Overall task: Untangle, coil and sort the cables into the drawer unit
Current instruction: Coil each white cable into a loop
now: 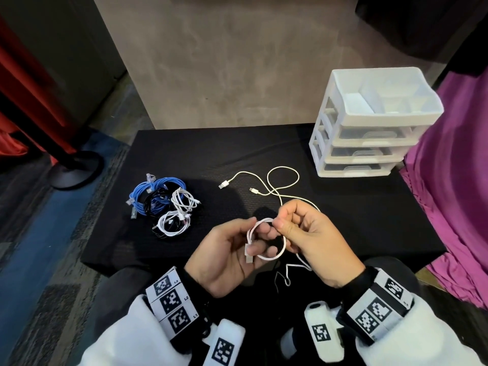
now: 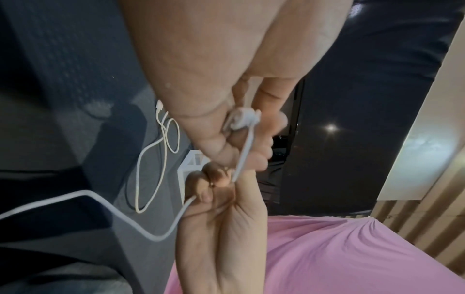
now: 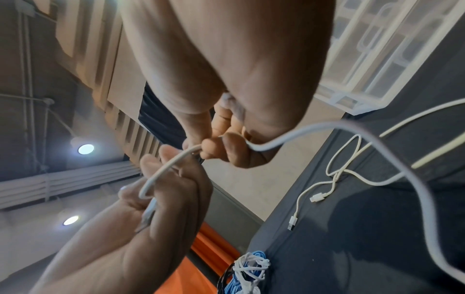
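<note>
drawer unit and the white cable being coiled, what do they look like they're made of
Drawer unit: looks like plastic, with a white opaque frame and clear, glossy drawer fronts that you can see through. White cable, held by the left hand and right hand: likely a smooth, matte rubbery jacket, since it bends into loose curves without kinking.

Black-covered table (image 1: 200, 154) bearing a pile of coiled blue, black and white cables (image 1: 165, 204), one loose white cable (image 1: 264, 180), and a white drawer unit (image 1: 369, 128).
</note>
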Action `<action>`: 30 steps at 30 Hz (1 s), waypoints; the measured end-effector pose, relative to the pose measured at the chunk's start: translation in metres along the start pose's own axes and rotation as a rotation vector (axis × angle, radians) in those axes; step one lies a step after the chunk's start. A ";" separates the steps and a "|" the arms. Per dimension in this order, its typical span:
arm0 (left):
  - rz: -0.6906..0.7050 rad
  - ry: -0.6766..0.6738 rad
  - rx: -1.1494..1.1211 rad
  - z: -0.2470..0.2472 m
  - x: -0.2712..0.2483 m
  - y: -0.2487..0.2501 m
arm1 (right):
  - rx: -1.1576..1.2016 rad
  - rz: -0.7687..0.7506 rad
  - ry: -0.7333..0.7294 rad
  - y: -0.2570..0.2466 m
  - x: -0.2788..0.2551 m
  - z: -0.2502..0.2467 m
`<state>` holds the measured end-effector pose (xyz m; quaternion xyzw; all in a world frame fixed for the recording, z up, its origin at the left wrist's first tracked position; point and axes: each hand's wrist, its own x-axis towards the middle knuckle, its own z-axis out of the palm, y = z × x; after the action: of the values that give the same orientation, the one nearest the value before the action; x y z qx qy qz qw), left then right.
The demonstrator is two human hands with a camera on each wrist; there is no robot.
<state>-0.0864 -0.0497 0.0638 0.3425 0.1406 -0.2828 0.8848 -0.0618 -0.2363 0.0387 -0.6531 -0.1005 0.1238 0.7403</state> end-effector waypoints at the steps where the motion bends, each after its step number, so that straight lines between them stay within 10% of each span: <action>1: 0.022 0.021 -0.021 0.002 0.001 -0.001 | 0.002 0.003 -0.002 0.000 0.000 0.001; 12: 0.212 0.040 -0.082 0.006 -0.002 0.017 | -0.630 -0.072 -0.011 0.036 -0.009 0.005; 18: 0.567 0.321 0.357 -0.009 0.013 0.002 | -0.764 0.011 -0.276 0.023 -0.020 0.020; 22: 0.731 0.333 1.030 -0.026 0.011 0.001 | -0.734 0.024 -0.398 -0.008 -0.026 0.022; 25: 0.663 0.335 1.402 -0.036 0.007 -0.003 | -0.781 -0.050 -0.389 -0.027 -0.020 0.013; 30: 0.319 -0.001 1.089 -0.020 -0.017 -0.004 | -0.690 -0.102 -0.137 -0.045 0.005 -0.018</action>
<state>-0.1033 -0.0315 0.0543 0.7664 -0.0794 -0.1775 0.6123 -0.0491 -0.2573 0.0809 -0.8491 -0.2182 0.0890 0.4727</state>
